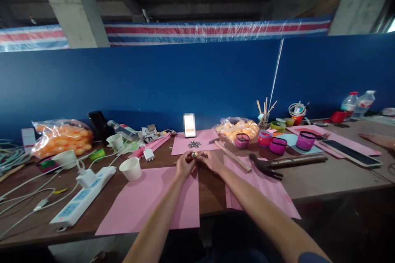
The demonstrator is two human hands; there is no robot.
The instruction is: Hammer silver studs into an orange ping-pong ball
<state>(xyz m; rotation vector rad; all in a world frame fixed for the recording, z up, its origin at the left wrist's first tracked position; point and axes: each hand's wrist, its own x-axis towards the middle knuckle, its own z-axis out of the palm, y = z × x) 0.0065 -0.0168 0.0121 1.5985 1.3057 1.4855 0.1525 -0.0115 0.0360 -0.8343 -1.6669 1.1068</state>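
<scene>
Bare forearms (251, 205) led to frame centre, where the left hand (185, 165) pinched a small shiny piece (194, 154) beside the right hand (211, 161), its grip unclear, apparently mid-handling and next needing a steady hold.

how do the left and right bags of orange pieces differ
The left bag looks taller and bulkier; the right bag sits lower and flatter. The left bag's contents are deeper orange, the right bag's paler and yellower. Both are clear plastic, filled with many small pieces.
</scene>
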